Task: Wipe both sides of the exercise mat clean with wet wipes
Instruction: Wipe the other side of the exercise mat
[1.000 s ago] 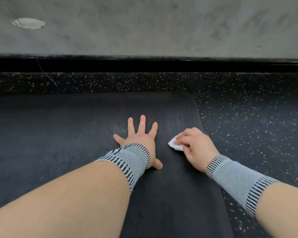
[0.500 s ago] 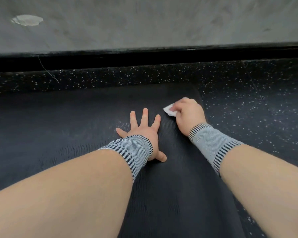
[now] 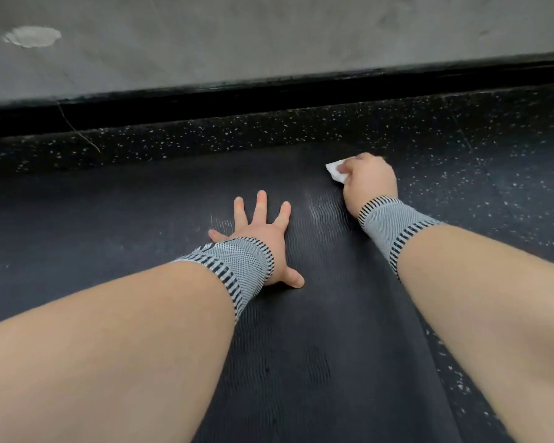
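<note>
The dark ribbed exercise mat (image 3: 125, 219) lies flat on the floor and fills the lower middle of the view. My left hand (image 3: 258, 235) presses flat on it with fingers spread. My right hand (image 3: 370, 180) is at the mat's far right corner, fingers curled over a folded white wet wipe (image 3: 335, 171) held against the mat. A wet, shiny streak (image 3: 320, 203) shows on the mat between the two hands. Both wrists wear grey striped bands.
Black speckled rubber floor (image 3: 477, 187) surrounds the mat on the right and behind. A black baseboard (image 3: 269, 94) and a grey wall (image 3: 269, 36) with a pale patch stand just past the mat's far edge.
My right hand has slid the wipe away from me along the mat's right side, up to the far corner. The left hand has stayed pressed in place.
</note>
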The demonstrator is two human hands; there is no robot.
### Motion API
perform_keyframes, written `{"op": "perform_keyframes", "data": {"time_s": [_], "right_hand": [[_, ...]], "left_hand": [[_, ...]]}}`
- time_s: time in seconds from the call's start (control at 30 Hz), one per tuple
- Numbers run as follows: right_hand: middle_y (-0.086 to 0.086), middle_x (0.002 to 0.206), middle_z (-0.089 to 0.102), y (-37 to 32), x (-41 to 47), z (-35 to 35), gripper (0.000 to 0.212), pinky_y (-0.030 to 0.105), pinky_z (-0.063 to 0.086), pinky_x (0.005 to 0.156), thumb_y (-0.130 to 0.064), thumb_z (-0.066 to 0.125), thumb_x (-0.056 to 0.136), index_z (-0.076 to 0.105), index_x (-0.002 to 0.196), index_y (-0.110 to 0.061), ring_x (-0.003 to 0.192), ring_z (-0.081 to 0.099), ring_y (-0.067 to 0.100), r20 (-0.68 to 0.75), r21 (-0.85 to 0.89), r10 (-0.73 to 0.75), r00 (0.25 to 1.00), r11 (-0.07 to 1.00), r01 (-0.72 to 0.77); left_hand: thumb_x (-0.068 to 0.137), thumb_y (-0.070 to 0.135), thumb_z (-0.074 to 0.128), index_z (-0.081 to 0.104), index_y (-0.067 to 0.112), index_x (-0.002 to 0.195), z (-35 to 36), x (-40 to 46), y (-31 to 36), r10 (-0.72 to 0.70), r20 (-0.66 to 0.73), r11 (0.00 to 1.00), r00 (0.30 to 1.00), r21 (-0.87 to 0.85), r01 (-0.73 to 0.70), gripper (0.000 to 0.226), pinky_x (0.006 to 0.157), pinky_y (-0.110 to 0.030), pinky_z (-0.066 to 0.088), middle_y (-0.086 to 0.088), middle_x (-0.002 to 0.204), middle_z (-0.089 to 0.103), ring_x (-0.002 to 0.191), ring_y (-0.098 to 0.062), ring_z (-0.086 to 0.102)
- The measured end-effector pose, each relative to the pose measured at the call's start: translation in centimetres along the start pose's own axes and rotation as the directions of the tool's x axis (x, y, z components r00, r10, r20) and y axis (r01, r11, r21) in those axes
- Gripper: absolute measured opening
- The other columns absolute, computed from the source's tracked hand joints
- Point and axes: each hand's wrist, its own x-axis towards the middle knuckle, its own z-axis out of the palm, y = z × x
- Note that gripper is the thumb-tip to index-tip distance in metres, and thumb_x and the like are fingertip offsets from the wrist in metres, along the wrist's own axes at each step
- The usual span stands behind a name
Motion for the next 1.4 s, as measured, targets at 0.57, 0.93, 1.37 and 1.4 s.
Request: {"op": "perform_keyframes", "data": {"time_s": [0.57,0.93,1.37,1.4], "right_hand": [[-0.002,0.135,0.051,-2.7,-6.6,0.6,0.033,0.029,0.036,0.102,-0.012,0.045,0.093,0.062,0.121,-0.017,0.126,0.041,0.019,0.033,-0.048,-0.122,0.992,0.991,0.124],[0.011,0.097,0.07,2.1,-18.3,-3.8,0.026,0.046,0.054,0.08,0.012,0.06,0.07,0.073,0.085,-0.005,0.093,0.064,0.035,0.233,0.042,-0.348,0.908,0.937,0.348],[0.009,0.091,0.072,2.7,-24.0,-2.5,0.026,0.041,0.058,0.072,0.011,0.058,0.065,0.074,0.076,-0.006,0.088,0.069,0.031,0.062,0.05,-0.383,0.922,0.923,0.381],[0.008,0.09,0.073,3.5,-24.3,-2.8,0.026,0.047,0.057,0.072,0.012,0.06,0.065,0.074,0.076,-0.006,0.088,0.069,0.033,0.097,0.092,-0.376,0.922,0.926,0.367]], "left_hand": [[0.057,0.071,0.077,-0.022,0.039,0.148,0.2,0.1,0.1,0.009,-0.087,0.998,0.996,0.06,-0.003,0.138,0.112,-0.069,0.011,-0.002,0.155,-0.033,0.141,-0.041,-0.028],[0.059,0.07,0.076,-0.019,0.037,0.15,0.1,-0.5,0.3,0.001,-0.115,0.998,0.993,0.062,0.006,0.136,0.116,-0.062,0.007,-0.005,0.157,-0.029,0.142,-0.042,-0.025],[0.097,0.031,0.046,0.021,0.031,0.151,6.2,-4.2,1.0,0.209,-0.389,0.978,0.897,0.096,-0.186,0.059,0.113,-0.05,0.023,-0.001,0.161,0.009,0.147,-0.027,0.006],[0.097,0.033,0.044,0.018,0.029,0.152,6.3,-4.3,1.0,0.207,-0.378,0.978,0.902,0.093,-0.186,0.061,0.114,-0.05,0.021,-0.002,0.162,0.006,0.147,-0.028,0.006]]}}
